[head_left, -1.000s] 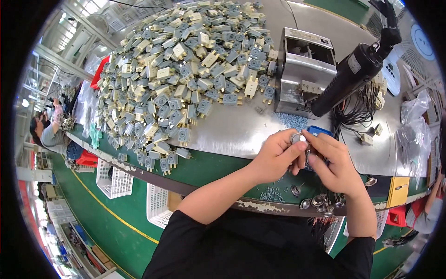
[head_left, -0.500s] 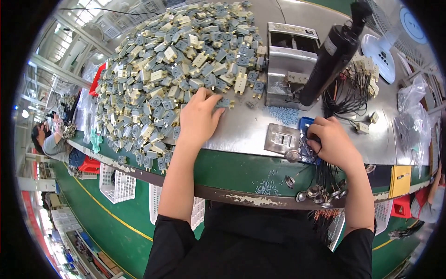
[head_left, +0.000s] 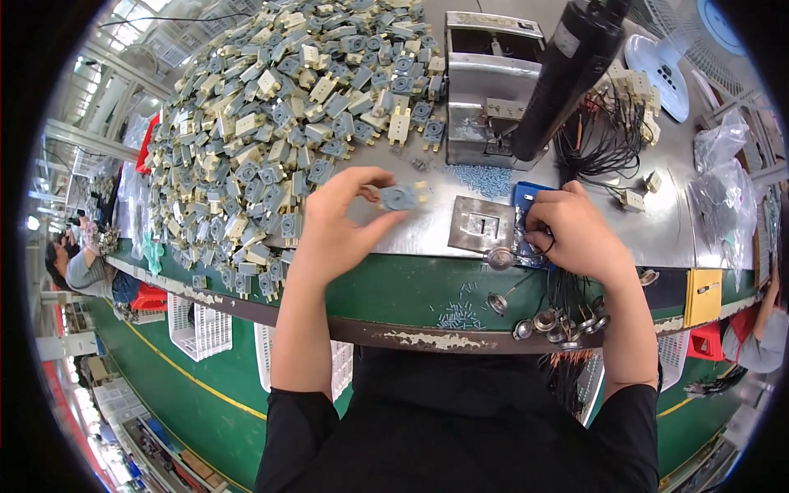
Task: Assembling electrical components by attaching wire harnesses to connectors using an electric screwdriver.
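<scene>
My left hand [head_left: 339,220] holds a small grey plastic part with brass prongs [head_left: 400,196] between thumb and fingers, just above the metal bench top. Behind it spreads a large heap of the same grey and cream parts [head_left: 279,107]. My right hand [head_left: 571,230] rests at the bench's front edge on a blue tray [head_left: 523,197], fingers curled around thin black wires. Between the two hands lies a square metal fixture plate [head_left: 481,223].
A metal press block [head_left: 485,90] and a hanging black power screwdriver [head_left: 567,74] stand at the back. Loose small screws [head_left: 483,177], black wire bundles [head_left: 608,131], plastic bags [head_left: 723,189] and a white fan [head_left: 662,62] lie to the right. Another person [head_left: 78,267] sits far left.
My left hand drew back from the heap with one grey part in its fingers. My right hand stayed by the blue tray. A second ago both hands were together at the front edge.
</scene>
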`<action>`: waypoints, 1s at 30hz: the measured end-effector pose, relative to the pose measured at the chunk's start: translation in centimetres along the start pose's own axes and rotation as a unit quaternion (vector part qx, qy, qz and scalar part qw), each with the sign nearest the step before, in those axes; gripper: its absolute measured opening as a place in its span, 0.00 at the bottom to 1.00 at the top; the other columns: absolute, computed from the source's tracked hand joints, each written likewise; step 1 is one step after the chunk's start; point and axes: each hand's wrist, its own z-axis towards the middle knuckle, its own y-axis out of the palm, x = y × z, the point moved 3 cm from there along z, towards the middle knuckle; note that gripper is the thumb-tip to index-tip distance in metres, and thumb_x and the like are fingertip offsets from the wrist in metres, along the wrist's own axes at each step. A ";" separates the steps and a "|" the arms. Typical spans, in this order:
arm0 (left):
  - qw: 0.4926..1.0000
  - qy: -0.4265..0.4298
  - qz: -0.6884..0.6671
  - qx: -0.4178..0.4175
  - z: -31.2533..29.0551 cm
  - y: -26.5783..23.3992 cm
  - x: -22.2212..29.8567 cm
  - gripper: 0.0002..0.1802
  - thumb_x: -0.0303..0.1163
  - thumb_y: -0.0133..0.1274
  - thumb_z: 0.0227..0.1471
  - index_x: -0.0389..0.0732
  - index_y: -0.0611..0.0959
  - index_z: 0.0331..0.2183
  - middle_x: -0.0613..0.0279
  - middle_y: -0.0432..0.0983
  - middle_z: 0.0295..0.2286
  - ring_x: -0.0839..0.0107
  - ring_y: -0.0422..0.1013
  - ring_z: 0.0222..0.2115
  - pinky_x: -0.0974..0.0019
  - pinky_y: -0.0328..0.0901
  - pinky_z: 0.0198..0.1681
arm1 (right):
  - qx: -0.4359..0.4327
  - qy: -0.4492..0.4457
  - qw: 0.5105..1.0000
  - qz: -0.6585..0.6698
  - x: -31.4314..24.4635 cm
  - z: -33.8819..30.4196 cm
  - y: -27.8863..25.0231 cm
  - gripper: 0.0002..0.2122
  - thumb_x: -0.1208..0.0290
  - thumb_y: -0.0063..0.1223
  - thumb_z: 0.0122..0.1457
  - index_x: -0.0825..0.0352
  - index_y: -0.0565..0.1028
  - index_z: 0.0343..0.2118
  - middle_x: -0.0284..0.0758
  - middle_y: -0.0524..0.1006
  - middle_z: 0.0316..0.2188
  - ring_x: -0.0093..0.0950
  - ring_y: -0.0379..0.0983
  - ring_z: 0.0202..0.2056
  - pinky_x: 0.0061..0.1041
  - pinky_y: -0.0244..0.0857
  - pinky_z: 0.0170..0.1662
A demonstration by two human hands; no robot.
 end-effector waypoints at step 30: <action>0.973 0.143 -0.023 -0.179 2.4 8.0 2.3 0.21 0.28 0.74 0.38 0.44 0.91 0.40 0.63 0.84 0.32 0.61 0.77 0.36 0.61 0.71 0.41 | 0.276 -0.087 0.935 0.208 0.9 -1.3 -1.7 0.10 0.87 0.63 0.51 0.67 0.84 0.36 0.37 0.80 0.29 0.34 0.79 0.31 0.27 0.71 0.35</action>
